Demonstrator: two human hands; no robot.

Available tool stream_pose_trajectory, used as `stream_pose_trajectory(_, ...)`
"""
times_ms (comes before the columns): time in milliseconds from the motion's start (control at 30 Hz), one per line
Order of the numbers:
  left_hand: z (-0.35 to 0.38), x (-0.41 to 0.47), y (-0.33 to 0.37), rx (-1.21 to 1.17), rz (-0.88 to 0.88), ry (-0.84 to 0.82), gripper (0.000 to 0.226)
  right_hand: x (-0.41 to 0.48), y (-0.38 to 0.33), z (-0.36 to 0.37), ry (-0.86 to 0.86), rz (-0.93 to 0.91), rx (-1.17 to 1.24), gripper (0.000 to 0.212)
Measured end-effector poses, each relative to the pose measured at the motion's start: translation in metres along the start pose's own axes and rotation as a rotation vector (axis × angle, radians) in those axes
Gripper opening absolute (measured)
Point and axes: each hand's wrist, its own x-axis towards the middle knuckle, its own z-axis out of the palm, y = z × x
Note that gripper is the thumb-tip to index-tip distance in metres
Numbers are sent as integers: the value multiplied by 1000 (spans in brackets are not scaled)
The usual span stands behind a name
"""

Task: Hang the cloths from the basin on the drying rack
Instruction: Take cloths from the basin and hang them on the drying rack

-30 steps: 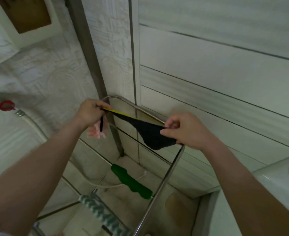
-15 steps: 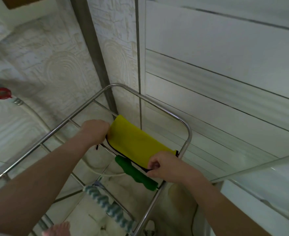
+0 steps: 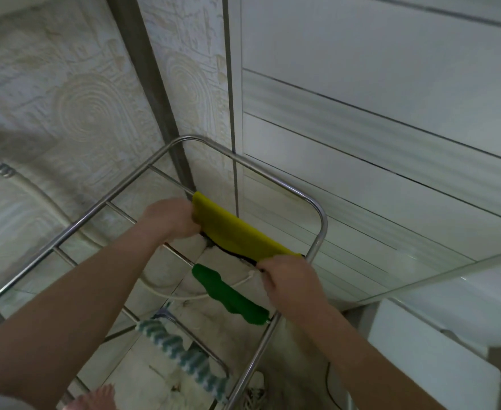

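Looking down through the head view, we see a yellow cloth (image 3: 237,232) draped over the farthest cross rail of a steel drying rack (image 3: 321,216), at the rail's right-hand end and close to the corner of the tiled wall (image 3: 361,84). A dark edge shows along the cloth's near side. The left hand (image 3: 166,217) is at the cloth's left end, its fingers (image 3: 187,221) curled and gripping the fabric there. The right hand (image 3: 292,281) is at the cloth's right end, just inside the rack's side bar, its fingers (image 3: 264,266) pinching the dark edge. Between the two hands the cloth lies fairly flat across the rail.

On the next rail toward us a green cloth (image 3: 231,298) hangs bunched, also toward the right side, just below the right hand. One rail nearer, a teal-and-white striped cloth (image 3: 184,355) lies twisted along its rail. We notice a pale shower hose (image 3: 39,199) curving down the patterned wall on the left and passing beneath the rack. A bare foot (image 3: 95,398) shows at the bottom edge, on the floor under the rack. We cannot see the basin.
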Motion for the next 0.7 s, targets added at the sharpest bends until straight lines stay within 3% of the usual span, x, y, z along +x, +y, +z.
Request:
stream_pose_trajectory(100,-7,5,-10,-393,-88,236,43,-7,22,-14,360,189,107,12)
stream_pose_trajectory(233,-5,14,-5,-663,-175,231,51,-5,36,-15,223,388,37,27)
stream_pose_trajectory(333,3,20,1,-864,-207,257,44,-5,34,-8,204,409,42,25)
stream_pose_trajectory(500,10,23,-2,-842,-216,408,27,-4,27,-8,250,425,136,15)
stream_pose_trajectory(633,5,21,-17,-758,-258,554,21,-5,28,-11,350,665,577,15)
stream_pose_trajectory(700,4,24,-25,-733,-321,569,21,-8,27,-10,320,690,638,23)
